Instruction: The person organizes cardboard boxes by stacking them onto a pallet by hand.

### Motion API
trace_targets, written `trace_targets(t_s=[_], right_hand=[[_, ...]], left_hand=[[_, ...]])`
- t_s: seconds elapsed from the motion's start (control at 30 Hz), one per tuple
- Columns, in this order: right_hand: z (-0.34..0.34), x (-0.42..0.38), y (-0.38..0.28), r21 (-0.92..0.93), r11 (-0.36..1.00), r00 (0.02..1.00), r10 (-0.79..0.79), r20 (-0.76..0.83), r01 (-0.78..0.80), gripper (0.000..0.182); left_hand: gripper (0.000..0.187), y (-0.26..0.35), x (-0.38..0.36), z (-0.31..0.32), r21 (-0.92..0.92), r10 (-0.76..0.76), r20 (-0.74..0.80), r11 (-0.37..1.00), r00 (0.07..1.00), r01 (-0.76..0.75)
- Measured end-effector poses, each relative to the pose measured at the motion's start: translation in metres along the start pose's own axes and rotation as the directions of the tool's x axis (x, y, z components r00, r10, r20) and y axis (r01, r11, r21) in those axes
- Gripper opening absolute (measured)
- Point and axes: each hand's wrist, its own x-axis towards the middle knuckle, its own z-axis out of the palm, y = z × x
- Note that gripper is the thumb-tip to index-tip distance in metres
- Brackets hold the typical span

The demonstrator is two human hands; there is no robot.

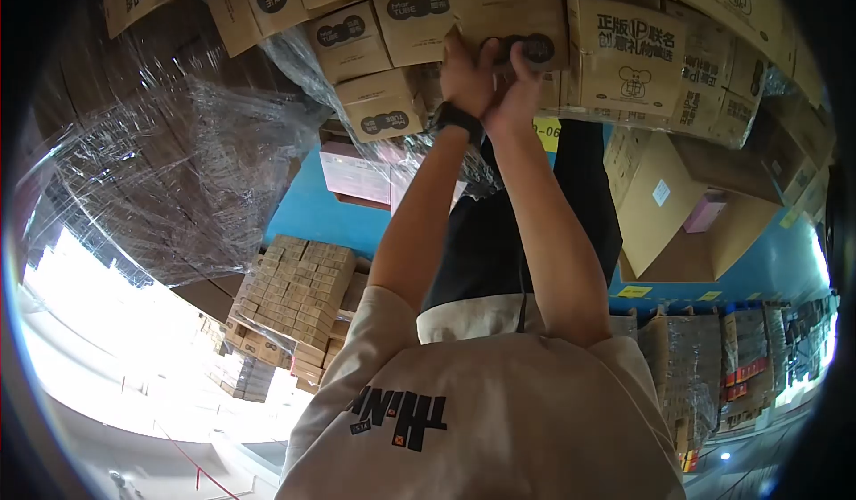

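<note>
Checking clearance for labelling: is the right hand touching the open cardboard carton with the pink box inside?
Apart. Head view: the right hand is clear of the open cardboard carton, with black trousers visible between them.

Brown box (510, 12), black print (539, 49)

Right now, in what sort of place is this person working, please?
Probably a warehouse: I see stacked printed cartons, a large plastic-wrapped pile, and a yellow label on the blue floor.
</note>
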Motion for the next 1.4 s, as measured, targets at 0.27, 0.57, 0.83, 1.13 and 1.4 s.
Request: trace_targets(t_s=[0.27, 0.57, 0.83, 1.13, 1.4], right_hand=[[-0.051, -0.022, -0.001, 0.007, 0.994, 0.993, 0.113, -0.036, -0.113, 0.065], [-0.108, 0.021, -0.012, -0.894, 0.24, 0.916, 0.042, 0.399, 0.378, 0.052], [-0.136, -0.012, 0.002, -0.919, 0.255, 0.926, 0.153, 0.345, 0.3, 0.052], [-0.132, 0.014, 0.023, -0.919, -0.211, 0.934, 0.211, 0.288, 0.332, 0.039], [-0.141, 0.03, -0.043, -0.884, 0.467, 0.977, 0.178, 0.12, 0.024, 0.045]], left_hand=[[0.058, 0.001, -0.031, -0.027, 0.172, 0.193, -0.172, 0.972, 0.966, -0.163], [0.045, -0.114, -0.1, -0.042, 0.029, -0.111, -0.199, 0.992, 0.974, 0.119], [0.055, -0.101, -0.115, -0.072, 0.422, 0.177, -0.16, 0.902, 0.971, -0.095], [0.063, -0.095, -0.108, -0.032, 0.453, 0.119, -0.029, 0.887, 0.992, -0.093], [0.057, -0.064, -0.068, -0.035, 0.316, 0.208, 0.077, 0.922, 0.975, -0.222]])
